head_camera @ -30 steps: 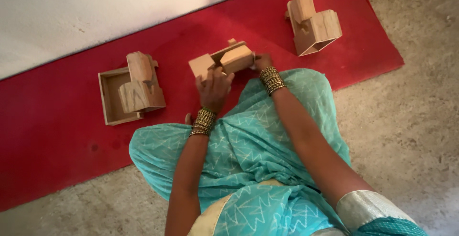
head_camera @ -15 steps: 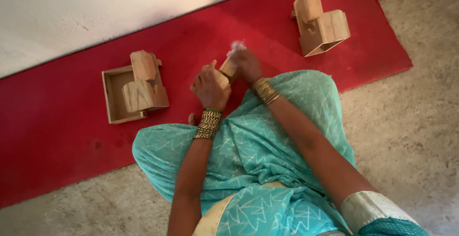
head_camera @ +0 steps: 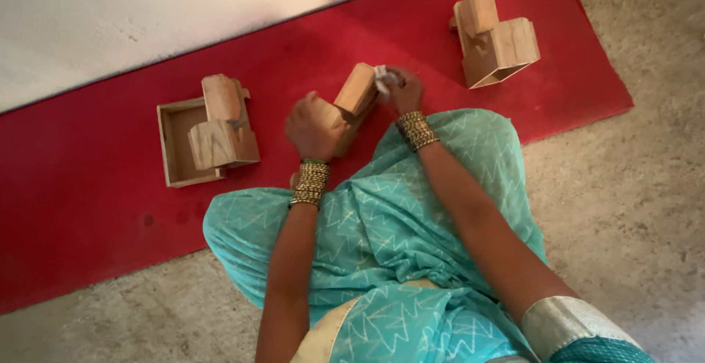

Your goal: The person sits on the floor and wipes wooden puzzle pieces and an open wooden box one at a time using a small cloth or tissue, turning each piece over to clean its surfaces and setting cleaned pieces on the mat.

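item: small wooden block piece (head_camera: 358, 92), held in both my hands over the red mat (head_camera: 88, 179).

my left hand (head_camera: 314, 126) is closed around the near end of the piece; my right hand (head_camera: 400, 87) pinches a small pale scrap (head_camera: 383, 76) against its far end, fingers curled shut. the piece is tilted, just beyond my knee in turquoise cloth (head_camera: 411, 209). to the left on the mat: a shallow wooden tray (head_camera: 172, 142) with two wooden blocks (head_camera: 222, 124) stacked on it. far right on the mat: another wooden assembly (head_camera: 496, 40), well apart. gold bangles (head_camera: 311, 183) on both wrists. bare concrete floor (head_camera: 631, 187) on the right.
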Motion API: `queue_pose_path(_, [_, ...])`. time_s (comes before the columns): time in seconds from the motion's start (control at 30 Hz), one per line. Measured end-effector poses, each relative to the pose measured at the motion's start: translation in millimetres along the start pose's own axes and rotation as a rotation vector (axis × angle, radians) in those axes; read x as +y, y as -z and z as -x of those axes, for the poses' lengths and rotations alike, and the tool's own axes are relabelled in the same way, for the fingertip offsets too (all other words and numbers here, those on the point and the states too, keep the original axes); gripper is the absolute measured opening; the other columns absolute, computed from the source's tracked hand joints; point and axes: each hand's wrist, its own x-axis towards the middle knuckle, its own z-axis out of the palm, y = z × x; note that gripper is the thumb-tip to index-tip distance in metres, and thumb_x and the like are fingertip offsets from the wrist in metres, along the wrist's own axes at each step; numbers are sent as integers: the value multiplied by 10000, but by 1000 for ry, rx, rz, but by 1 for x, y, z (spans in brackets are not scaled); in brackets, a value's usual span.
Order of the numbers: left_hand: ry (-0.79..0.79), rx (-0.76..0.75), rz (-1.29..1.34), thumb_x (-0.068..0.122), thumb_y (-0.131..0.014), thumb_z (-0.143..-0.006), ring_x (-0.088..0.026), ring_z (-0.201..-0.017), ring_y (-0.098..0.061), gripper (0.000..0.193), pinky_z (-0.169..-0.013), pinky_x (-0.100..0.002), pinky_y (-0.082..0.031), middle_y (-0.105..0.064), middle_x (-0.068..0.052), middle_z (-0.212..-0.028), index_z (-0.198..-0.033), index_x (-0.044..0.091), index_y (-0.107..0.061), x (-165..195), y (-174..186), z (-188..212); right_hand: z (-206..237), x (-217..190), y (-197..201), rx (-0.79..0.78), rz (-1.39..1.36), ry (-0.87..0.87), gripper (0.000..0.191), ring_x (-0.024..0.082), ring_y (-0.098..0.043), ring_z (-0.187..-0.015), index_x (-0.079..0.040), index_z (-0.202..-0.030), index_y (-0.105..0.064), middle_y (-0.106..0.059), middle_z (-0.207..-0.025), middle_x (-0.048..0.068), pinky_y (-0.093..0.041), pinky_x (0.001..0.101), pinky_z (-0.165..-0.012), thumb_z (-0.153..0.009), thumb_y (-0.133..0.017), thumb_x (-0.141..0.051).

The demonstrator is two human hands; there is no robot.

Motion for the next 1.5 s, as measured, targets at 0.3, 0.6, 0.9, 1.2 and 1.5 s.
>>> queue_pose_path(0.3, [292, -20, 352, 379, -981, -613, -329, -1133, -659, 828, -966, -438, -530, -679, -148, -1269, -1284, 75, -604, -15, -1, -3, 26, -13, -16, -109, 601, 273, 241, 310, -659, -882, -119, -1145, -725, -676, -978, 117, -565, 436, -760, -904, -736, -118])
queue_pose_path(0.6, [502, -150, 418, 419, -942, -599, -299, -1094, -689, 811, -935, -408, -559, -704, -138, -1219, -1274, 102, -624, -20, 2, -6, 13, -16, -18, -168, 551, 376, 35, 272, -662, -889, -123, -992, -678, -698, -956, 81, -554, 418, -769, -970, -652, -119])
queue_pose_path(0.9, [227, -276, 468, 338, -957, -612, -291, -1146, -670, 806, -956, -403, -553, -688, -142, -1268, -1287, 72, -606, -10, 14, -24, -35, 6, 10, -232, 312, -253, 147, 284, -659, -862, -83, -985, -711, -705, -952, 129, -552, 421, -768, -995, -566, -102])
queue_pose_path(1.2, [630, -171, 723, 254, -976, -625, -247, -1021, -691, 776, -861, -362, -591, -687, -148, -1194, -1261, 14, -600, -36, 10, -30, 6, -20, -21, -136, 581, 640, 124, 319, -657, -968, -71, -990, -687, -706, -1036, 131, -535, 411, -855, -868, -664, -79])
queue_pose_path(1.5, [718, -198, 799, 263, -931, -661, -220, -955, -713, 728, -796, -344, -605, -712, -142, -1159, -1264, -7, -626, -45, 8, -36, 53, -26, -11, -428, 197, 173, 162, 257, -705, -888, -26, -1053, -731, -693, -970, 132, -572, 378, -768, -915, -647, -20])
